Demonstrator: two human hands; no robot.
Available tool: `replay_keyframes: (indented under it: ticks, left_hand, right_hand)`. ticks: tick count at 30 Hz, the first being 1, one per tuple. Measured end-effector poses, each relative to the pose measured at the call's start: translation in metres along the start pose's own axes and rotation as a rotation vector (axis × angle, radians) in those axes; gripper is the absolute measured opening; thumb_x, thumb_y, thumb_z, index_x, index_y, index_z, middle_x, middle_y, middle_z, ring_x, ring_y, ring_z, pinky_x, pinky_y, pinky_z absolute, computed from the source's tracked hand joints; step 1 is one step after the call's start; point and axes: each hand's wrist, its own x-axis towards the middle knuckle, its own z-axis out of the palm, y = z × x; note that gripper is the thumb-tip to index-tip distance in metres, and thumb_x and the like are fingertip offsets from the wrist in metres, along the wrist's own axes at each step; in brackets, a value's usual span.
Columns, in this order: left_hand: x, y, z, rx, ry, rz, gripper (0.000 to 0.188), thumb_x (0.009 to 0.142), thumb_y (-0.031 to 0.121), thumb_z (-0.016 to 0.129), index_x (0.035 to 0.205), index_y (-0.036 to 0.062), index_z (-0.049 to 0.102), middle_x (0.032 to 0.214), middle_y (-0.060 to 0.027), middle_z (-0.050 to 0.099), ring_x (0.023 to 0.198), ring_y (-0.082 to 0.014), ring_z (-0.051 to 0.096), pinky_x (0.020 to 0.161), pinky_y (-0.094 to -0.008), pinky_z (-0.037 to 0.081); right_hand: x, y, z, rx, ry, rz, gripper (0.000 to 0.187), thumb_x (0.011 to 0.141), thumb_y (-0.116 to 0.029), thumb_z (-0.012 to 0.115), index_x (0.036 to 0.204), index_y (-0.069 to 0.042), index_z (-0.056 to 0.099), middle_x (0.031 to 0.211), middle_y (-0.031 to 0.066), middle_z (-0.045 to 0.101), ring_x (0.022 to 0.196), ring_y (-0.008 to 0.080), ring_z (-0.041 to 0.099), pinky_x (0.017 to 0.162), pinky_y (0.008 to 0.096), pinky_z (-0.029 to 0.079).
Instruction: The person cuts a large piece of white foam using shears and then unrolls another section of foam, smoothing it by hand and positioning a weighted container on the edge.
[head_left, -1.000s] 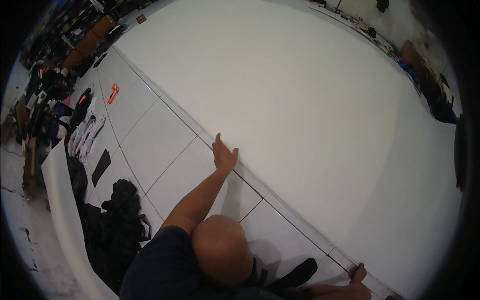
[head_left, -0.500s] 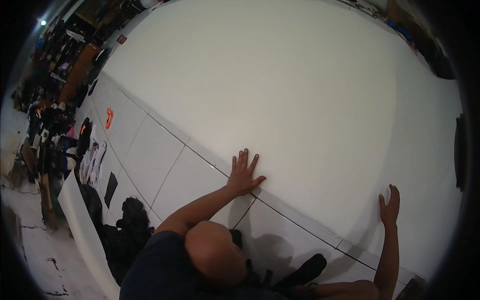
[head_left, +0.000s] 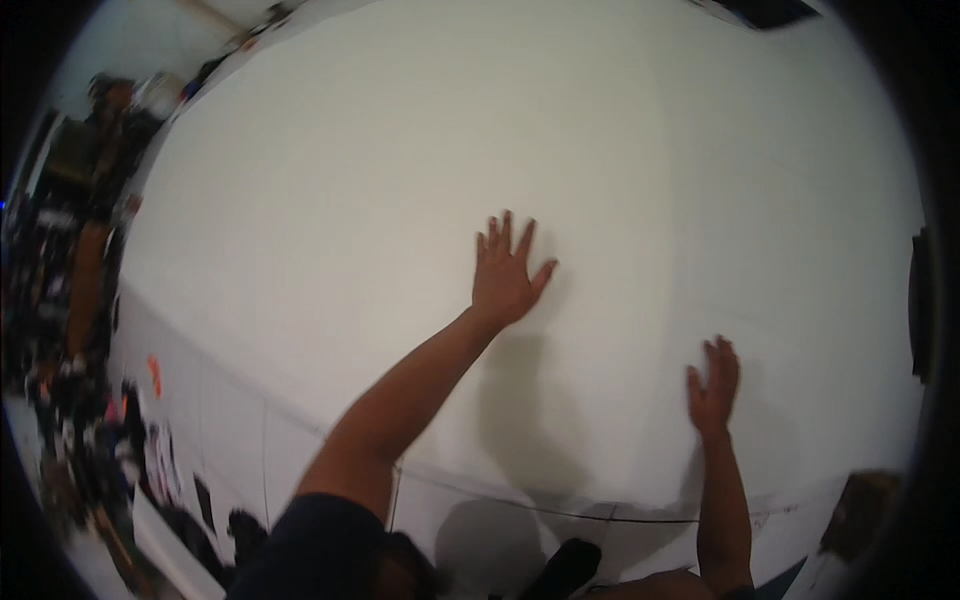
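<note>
A wide, smooth white sheet lies spread over the tiled floor and fills most of the view. My left hand rests on it with palm down and fingers spread. To the right and a little nearer, my right hand is also open, its fingers stretched forward and the thumb apart. It is low over the sheet; whether it touches, I cannot tell. Neither hand holds anything. The sheet's near edge runs below my forearms.
Grey-white floor tiles border the sheet on the near left, with a small orange item on them. Cluttered goods stand along the left, blurred. A white roll or board lies at lower left, a brown box-like object at lower right.
My left hand has moved from the sheet's near edge farther inward, still spread. My right hand now appears closer to the left one. The view has shifted and turned.
</note>
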Motion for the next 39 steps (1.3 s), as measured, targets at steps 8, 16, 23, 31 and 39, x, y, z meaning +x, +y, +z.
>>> replay_keyframes:
  ticks: [8,16,23,31,39]
  left_hand:
    - [0.077,0.085,0.073,0.078,0.108,-0.192,0.073,0.090,0.052,0.045,0.145,0.0071,0.028,0.149,-0.0278,0.017,0.139,-0.0422,0.013,0.112,-0.0541,0.007]
    - [0.087,0.077,0.056,0.145,-0.005,-0.255,0.074,0.086,0.049,0.050,0.144,0.0078,0.031,0.148,-0.0291,0.019,0.137,-0.0463,0.016,0.111,-0.0584,0.008]
    - [0.091,0.083,0.052,0.043,-0.107,-0.272,0.074,0.084,0.048,0.053,0.142,0.0064,0.033,0.146,-0.0323,0.018,0.135,-0.0503,0.016,0.107,-0.0639,0.009]
    - [0.089,0.082,0.056,0.042,-0.201,-0.345,0.080,0.075,0.044,0.062,0.139,0.0035,0.037,0.144,-0.0346,0.020,0.134,-0.0525,0.017,0.106,-0.0649,0.010]
    - [0.098,0.084,0.061,0.086,-0.196,-0.325,0.076,0.074,0.042,0.063,0.135,0.0024,0.039,0.142,-0.0333,0.022,0.134,-0.0502,0.018,0.107,-0.0629,0.010]
  right_hand:
    - [0.005,0.006,-0.017,0.070,-0.024,0.116,0.045,0.084,-0.027,0.059,0.123,-0.006,0.053,0.137,0.0159,0.044,0.131,0.0357,0.035,0.108,0.0515,0.022]
    - [0.019,-0.002,-0.021,0.080,-0.081,0.073,0.047,0.079,-0.022,0.060,0.121,-0.004,0.052,0.135,0.0184,0.042,0.128,0.0392,0.036,0.105,0.0551,0.026]
    - [-0.002,0.019,0.005,-0.164,-0.053,0.007,0.034,0.074,-0.021,0.062,0.104,-0.006,0.056,0.116,0.0184,0.051,0.115,0.0373,0.046,0.097,0.0543,0.033]
    - [0.328,0.049,-0.001,0.154,0.165,0.045,0.050,0.081,-0.027,0.065,0.122,-0.003,0.052,0.123,0.0186,0.049,0.115,0.0352,0.042,0.096,0.0479,0.030]
    - [0.507,0.102,0.053,-0.126,0.008,0.330,0.058,0.092,-0.053,0.042,0.139,-0.021,0.040,0.150,0.0114,0.027,0.140,0.0345,0.018,0.112,0.0570,0.010]
